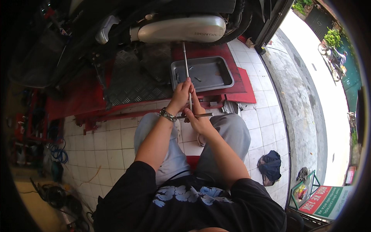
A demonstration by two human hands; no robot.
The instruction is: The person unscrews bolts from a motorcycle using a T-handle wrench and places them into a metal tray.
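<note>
Daylight pours in from the right, where the pale concrete pavement (309,77) is overexposed to near white. The left side sinks into deep shadow, its details hard to read. The curved silver metal engine cover (181,29) carries soft glare. Fisheye distortion bends the white floor tiles (266,127) near the dark, vignetted rim.

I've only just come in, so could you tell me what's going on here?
A seated person grips a long T-handle wrench with both hands: left hand on the shaft, right hand at the crossbar. Its far end reaches under a motorcycle's silver engine cover, above a metal tray on the red lift.
</note>
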